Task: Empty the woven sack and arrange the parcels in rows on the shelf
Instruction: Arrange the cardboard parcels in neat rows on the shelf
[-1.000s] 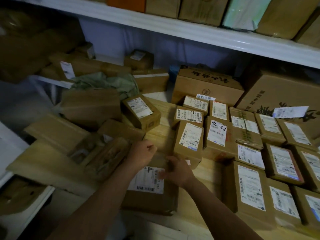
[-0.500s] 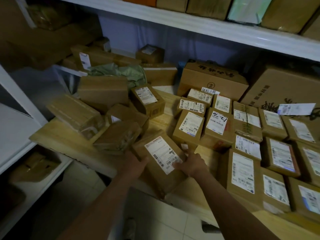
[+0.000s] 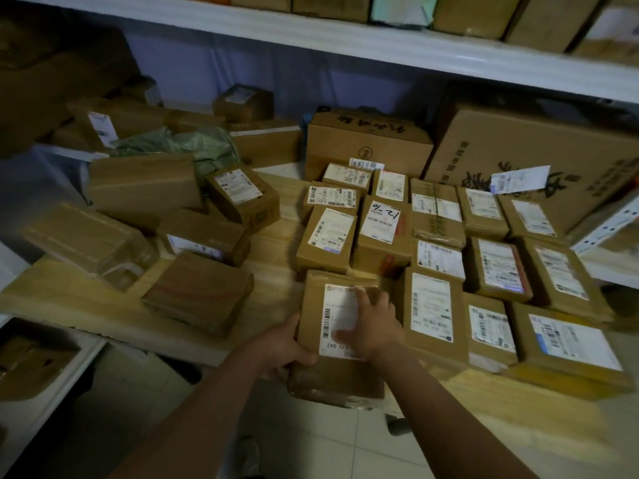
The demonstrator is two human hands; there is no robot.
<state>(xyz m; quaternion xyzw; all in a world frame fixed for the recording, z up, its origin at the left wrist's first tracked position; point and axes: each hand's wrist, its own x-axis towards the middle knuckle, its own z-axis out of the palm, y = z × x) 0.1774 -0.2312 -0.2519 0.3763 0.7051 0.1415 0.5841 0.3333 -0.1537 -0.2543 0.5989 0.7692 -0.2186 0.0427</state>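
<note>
Over the last second the labelled parcel (image 3: 340,335) has swung from lying crosswise near the shelf's front edge, through a diagonal, to standing square with the arranged rows, label up. It now sits at about 6 o'clock in the head view, just beside the left end of the front row, its near end overhanging the edge of the wooden shelf (image 3: 86,305). The left hand (image 3: 283,347) grips its near-left corner with fingers curled around the edge; the right hand (image 3: 371,326) lies flat on top of the label with fingers spread, pressing rather than gripping. Judging by this, the parcel is being slotted in as the next member of the front row, and probably needs a push forward to sit fully on the board.

The rows (image 3: 449,250) fill the shelf from 12 to 3 o'clock, labels up and packed edge to edge. At 9 to 11 o'clock a loose heap of unsorted boxes (image 3: 193,292) lies at mixed angles, so a good share of the work remains. The woven sack (image 3: 193,146), greenish and crumpled, lies behind that heap at about 11 o'clock; whether it still holds anything cannot be told.

Large cartons (image 3: 518,160) stand against the back wall at 1 o'clock. A white upper shelf (image 3: 345,39) loaded with more boxes runs overhead, and pale floor tiles (image 3: 328,451) show below between the forearms. The light is dim.
</note>
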